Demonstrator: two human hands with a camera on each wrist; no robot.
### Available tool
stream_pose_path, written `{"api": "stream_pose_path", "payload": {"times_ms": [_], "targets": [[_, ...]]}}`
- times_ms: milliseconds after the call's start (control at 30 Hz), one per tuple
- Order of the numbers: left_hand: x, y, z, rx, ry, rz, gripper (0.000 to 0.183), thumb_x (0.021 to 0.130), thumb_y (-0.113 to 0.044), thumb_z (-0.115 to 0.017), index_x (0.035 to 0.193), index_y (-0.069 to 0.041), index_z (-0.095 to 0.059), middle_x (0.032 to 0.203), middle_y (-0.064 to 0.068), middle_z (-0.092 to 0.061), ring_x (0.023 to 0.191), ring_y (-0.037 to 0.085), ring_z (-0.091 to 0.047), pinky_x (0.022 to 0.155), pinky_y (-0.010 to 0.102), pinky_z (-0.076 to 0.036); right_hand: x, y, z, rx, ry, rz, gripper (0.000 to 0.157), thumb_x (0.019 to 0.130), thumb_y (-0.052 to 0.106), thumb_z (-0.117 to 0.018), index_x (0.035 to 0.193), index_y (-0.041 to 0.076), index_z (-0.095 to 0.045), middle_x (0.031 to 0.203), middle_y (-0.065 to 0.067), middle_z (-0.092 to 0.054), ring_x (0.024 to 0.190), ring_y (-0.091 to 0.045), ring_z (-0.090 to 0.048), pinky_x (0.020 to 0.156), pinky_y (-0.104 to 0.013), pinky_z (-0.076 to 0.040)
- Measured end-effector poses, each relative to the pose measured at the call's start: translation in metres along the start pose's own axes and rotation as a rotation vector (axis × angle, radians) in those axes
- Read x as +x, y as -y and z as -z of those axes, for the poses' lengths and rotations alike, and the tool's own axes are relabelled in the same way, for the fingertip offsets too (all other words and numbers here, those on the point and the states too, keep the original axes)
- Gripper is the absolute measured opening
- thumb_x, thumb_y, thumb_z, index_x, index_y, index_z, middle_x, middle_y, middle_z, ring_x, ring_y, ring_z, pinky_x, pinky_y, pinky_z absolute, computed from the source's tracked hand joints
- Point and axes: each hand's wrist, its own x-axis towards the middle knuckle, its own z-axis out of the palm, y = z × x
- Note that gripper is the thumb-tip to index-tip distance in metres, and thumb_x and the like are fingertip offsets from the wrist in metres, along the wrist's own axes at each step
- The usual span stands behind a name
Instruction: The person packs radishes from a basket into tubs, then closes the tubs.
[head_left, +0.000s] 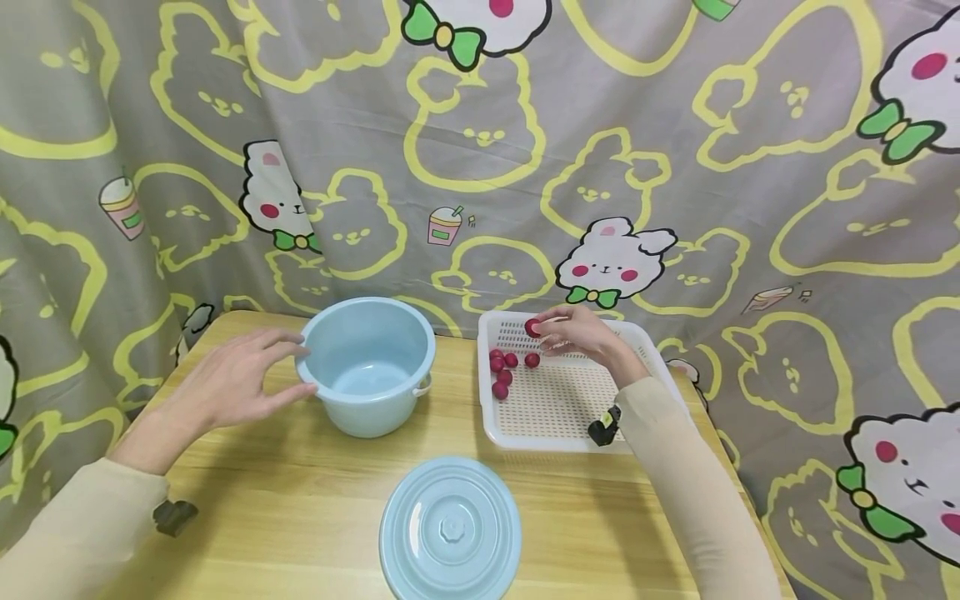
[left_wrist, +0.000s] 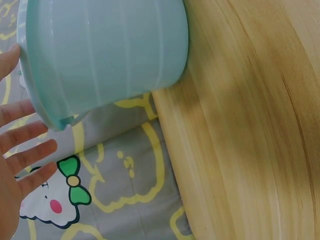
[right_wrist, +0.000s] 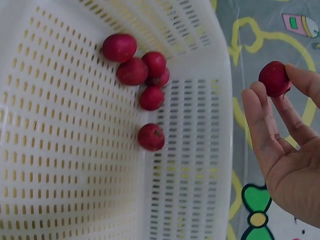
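Note:
My right hand pinches a small round red radish between thumb and fingertips, above the far side of a white slotted plastic basket. Several more radishes lie in the basket, most of them clustered near one wall. At the left, my left hand has its fingers spread and fairly straight, the thumb and fingertips right at the rim of a light blue bucket. In the left wrist view the bucket's ribbed outer wall shows, with the fingers beside its rim.
A round light blue lid lies on the wooden table at the front, between bucket and basket. Behind the table hangs a grey curtain with cartoon prints. The bucket has a small white handle joint on its right.

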Motion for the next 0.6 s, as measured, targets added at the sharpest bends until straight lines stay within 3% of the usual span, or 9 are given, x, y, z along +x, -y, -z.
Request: {"api": "stream_pose_path", "payload": {"times_ms": [167,433,600], "targets": [[0.001,0.000,-0.001,-0.005,-0.001,-0.005,0.050,0.085,-0.051,-0.083,0.116,-0.012,-0.077,0.129,0.014,-0.072,0.117,0.040,-0.070,0.096,0.063,-0.057,-0.006,0.012,-0.010,0.012,-0.007,0.022,0.043,0.099,0.021,-0.075,0.135,0.001,-0.064,0.115,-0.010,-0.073,0.088,-0.020,-0.075,0.099,-0.051,-0.063],[0.001,-0.001,0.000,-0.006,0.003,-0.006,0.050,0.086,-0.051,-0.083,0.117,-0.012,-0.077,0.129,0.014,-0.072,0.117,0.041,-0.070,0.096,0.064,-0.057,-0.013,0.029,-0.032,0.068,0.012,0.078,0.039,0.099,0.019,-0.074,0.133,0.001,-0.066,0.106,-0.004,-0.075,0.086,-0.019,-0.076,0.090,-0.044,-0.067],[0.000,0.000,0.000,-0.006,-0.005,-0.012,0.050,0.085,-0.051,-0.083,0.116,-0.012,-0.077,0.128,0.013,-0.073,0.117,0.040,-0.070,0.095,0.063,-0.057,-0.017,0.044,-0.051,0.078,0.039,0.119,0.038,0.100,0.017,-0.073,0.132,0.000,-0.066,0.106,-0.007,-0.074,0.085,-0.019,-0.076,0.092,-0.048,-0.066]]}}
